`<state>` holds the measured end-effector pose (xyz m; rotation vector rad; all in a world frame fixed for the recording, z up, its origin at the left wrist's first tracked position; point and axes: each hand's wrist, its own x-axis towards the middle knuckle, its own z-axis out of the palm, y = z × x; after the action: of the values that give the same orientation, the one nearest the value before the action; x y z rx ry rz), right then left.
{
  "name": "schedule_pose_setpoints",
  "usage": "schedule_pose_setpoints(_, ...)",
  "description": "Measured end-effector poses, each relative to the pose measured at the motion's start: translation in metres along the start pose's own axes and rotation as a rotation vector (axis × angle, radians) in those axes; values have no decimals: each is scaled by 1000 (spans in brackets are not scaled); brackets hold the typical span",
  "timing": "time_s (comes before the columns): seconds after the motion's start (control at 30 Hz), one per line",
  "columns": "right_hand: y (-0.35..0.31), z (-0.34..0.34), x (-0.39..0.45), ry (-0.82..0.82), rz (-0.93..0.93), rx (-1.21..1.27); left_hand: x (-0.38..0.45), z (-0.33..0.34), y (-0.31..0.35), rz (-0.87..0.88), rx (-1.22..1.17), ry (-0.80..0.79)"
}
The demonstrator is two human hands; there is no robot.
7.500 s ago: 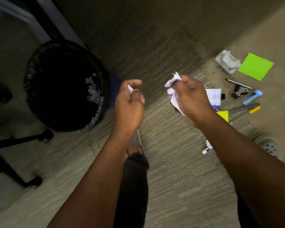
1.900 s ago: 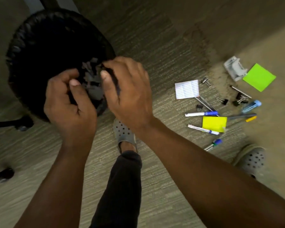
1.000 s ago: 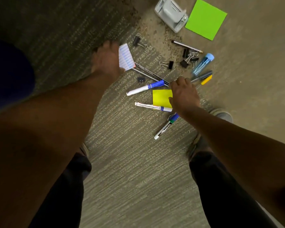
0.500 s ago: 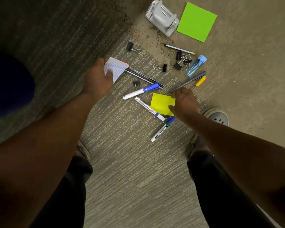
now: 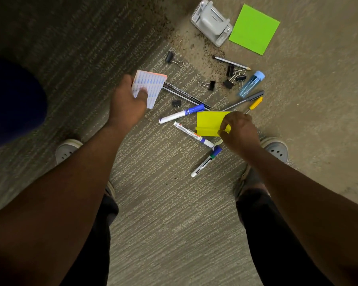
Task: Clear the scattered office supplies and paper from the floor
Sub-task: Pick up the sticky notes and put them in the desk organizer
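Observation:
My left hand (image 5: pixel 127 102) grips a white lined note pad (image 5: pixel 150 85) with an orange edge, lifted off the carpet. My right hand (image 5: pixel 239 131) pinches the near edge of a yellow sticky-note pad (image 5: pixel 209 121), which bends up at that edge. Around them on the floor lie a blue-capped white marker (image 5: pixel 181 114), a second white marker (image 5: pixel 192 134), a green-and-blue marker (image 5: pixel 206 162), several black binder clips (image 5: pixel 229 78), a pencil (image 5: pixel 232 62), a grey pen (image 5: pixel 244 100) and a yellow pen (image 5: pixel 253 105).
A grey hole punch (image 5: pixel 211 22) and a green sticky-note pad (image 5: pixel 254 28) lie at the far side, with paper specks around them. A clear blue tube (image 5: pixel 251 83) lies by the clips. My shoes (image 5: pixel 276 148) stand on either side of the pile.
Both hands left the black bin and reached down to the pile. My left hand picked up the lined pad; my right hand took hold of the yellow pad's edge and lifted it.

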<state>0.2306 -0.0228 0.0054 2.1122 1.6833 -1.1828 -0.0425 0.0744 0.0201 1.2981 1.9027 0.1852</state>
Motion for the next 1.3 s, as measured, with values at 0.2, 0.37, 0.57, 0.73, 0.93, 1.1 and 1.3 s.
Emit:
schedule_pose_setpoints(0.2, 5, -18, -9, 11, 191, 310, -7, 8, 8, 1, -65, -90)
schedule_pose_setpoints(0.37, 3, -34, 1, 8, 295, 358, -8, 9, 16, -45, -139, -120)
schedule_pose_setpoints(0.57, -19, -61, 7, 159, 272, 723, -9, 11, 29, -101, -222, -112)
schedule_pose_setpoints(0.73, -38, -71, 10, 260, 243, 868, -10, 18, 41, -150, -336, -148)
schedule_pose_setpoints(0.93, -67, -61, 14, 71, 258, 1379, -12, 28, 61, -278, -613, -244)
schedule_pose_setpoints(1.1, -89, -37, 23, 183, 168, 782, -14, 37, 68, -387, -888, -306)
schedule_pose_setpoints(1.3, -92, -24, 30, 243, -14, 322, -3, 52, 41, -267, -527, -156)
